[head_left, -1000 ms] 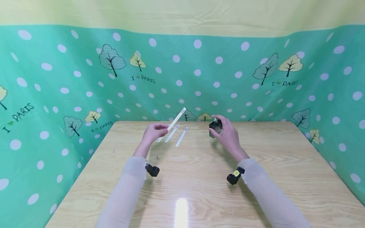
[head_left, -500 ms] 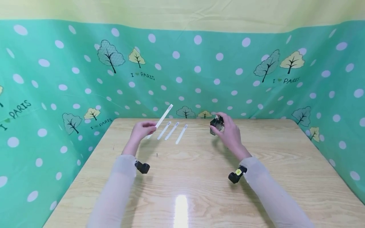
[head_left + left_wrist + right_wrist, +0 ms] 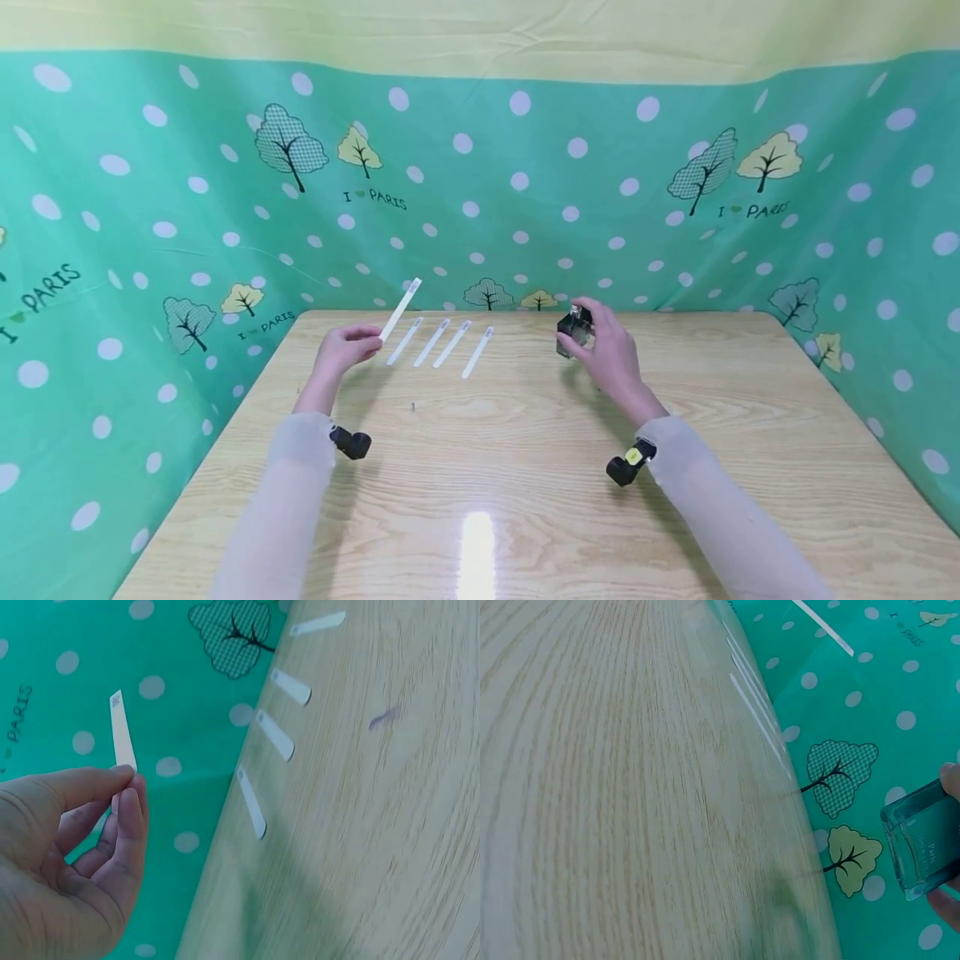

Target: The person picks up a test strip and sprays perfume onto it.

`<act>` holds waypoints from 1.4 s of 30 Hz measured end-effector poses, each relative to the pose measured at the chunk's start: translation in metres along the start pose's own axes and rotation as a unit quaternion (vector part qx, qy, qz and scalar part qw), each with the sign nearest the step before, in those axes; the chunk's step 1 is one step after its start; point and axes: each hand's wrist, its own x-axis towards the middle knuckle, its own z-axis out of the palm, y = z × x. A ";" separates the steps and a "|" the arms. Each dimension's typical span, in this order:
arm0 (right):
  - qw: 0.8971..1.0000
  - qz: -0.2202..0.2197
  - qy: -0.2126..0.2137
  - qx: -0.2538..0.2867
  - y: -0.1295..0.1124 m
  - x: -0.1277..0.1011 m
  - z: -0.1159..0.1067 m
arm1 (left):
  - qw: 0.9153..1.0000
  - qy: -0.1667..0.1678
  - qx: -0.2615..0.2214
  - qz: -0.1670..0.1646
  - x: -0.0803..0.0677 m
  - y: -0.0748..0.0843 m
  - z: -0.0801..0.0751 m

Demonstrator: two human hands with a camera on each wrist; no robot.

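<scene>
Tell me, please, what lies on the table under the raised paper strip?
Four white paper strips lie side by side on the wooden table. The left hand pinches the raised strip above it. Nothing there looks covered.

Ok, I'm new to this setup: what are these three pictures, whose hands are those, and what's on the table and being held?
No machine here: a person works bare-handed, with small cameras strapped to each wrist and one on the head. The wide picture is the head view; the other two look out from the left and right wrists. The left hand pinches a thin white paper strip raised off the light wooden table. Four more white paper strips lie side by side near the table's far edge. The right hand holds a small clear glass bottle above the table. Green spotted cloth hangs around.
</scene>
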 end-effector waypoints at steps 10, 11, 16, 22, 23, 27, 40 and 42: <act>1.000 0.007 -0.008 -0.006 0.004 -0.001 -0.001 | 1.000 0.012 -0.010 -0.027 0.001 -0.012 -0.015; 1.000 0.007 -0.008 -0.005 0.004 -0.002 -0.001 | 0.999 0.015 -0.009 -0.027 0.001 -0.013 -0.017; 1.000 0.006 -0.008 0.000 0.004 -0.002 0.000 | 0.999 0.025 -0.012 -0.022 0.004 -0.023 -0.025; 1.000 0.009 -0.013 0.001 0.005 -0.003 -0.001 | 0.997 0.050 -0.021 -0.048 0.007 -0.036 -0.034; 1.000 0.011 -0.015 0.002 0.005 -0.003 -0.001 | 0.997 0.052 -0.022 -0.051 0.008 -0.038 -0.036; 1.000 0.008 -0.017 0.001 0.006 -0.004 -0.002 | 0.995 0.058 -0.051 -0.063 0.010 -0.045 -0.043; 1.000 0.005 -0.028 0.012 0.006 -0.007 0.008 | 0.990 0.078 -0.062 -0.102 0.006 -0.069 -0.057; 1.000 0.003 -0.021 0.013 0.006 -0.006 0.008 | 0.990 0.079 -0.062 -0.097 0.005 -0.070 -0.059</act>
